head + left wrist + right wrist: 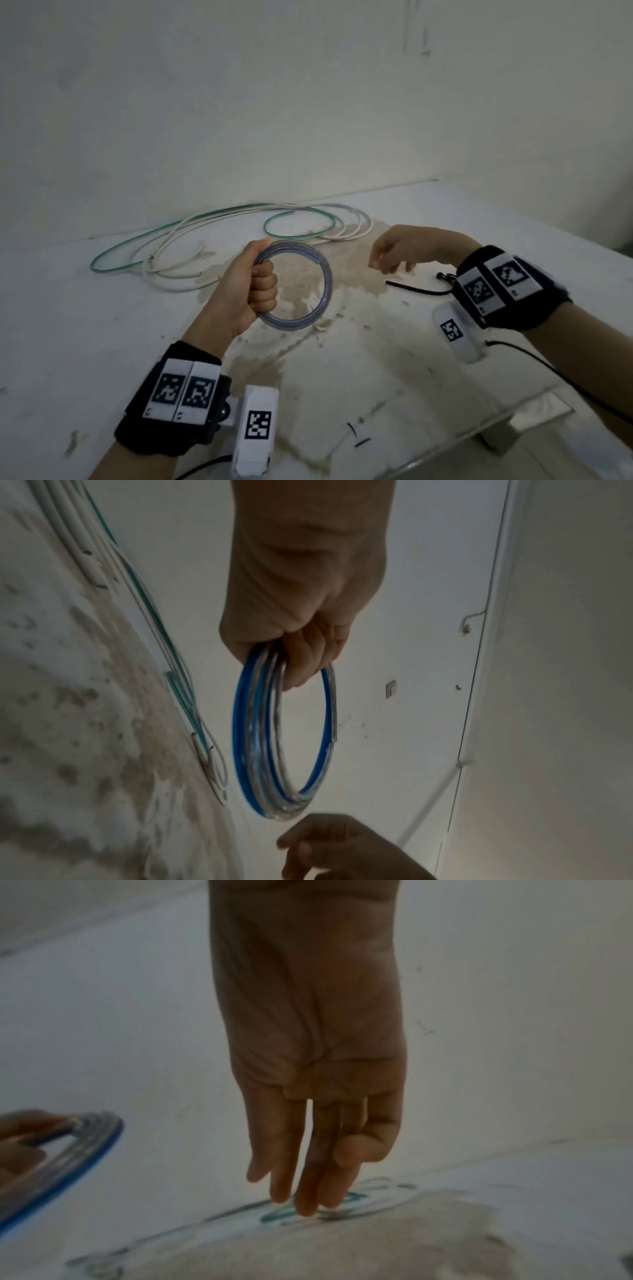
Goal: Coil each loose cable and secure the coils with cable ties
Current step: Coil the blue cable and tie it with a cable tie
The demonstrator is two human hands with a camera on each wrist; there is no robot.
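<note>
One coil in hand: the left hand (pixel 255 291) has its fingers curled round the near-left arc of the blue-and-clear coil (pixel 322 274), held up off the table (pixel 102 342) with the ring's opening facing the head camera.
Loose cables: the green cable (pixel 113 255) and the white cable (pixel 171 286) sprawl uncoiled on the table beyond and left of the left hand, their loops stretching left to right along the far edge.
Right hand: the right hand (pixel 399 251) hangs over the table to the right of the coil, fingers loosely extended and pointing down, holding nothing.
Cable tie: the black cable tie (pixel 416 289) lies flat on the table just under and near-side of the right hand, well right of the coil; its long axis runs left to right, free tip pointing toward the coil, the other end hidden by the right wrist.
Nearer hand: the right, by far; the left is occupied.
Likely next move: right hand drops onto the tie and carries it leftward to the coil.
</note>
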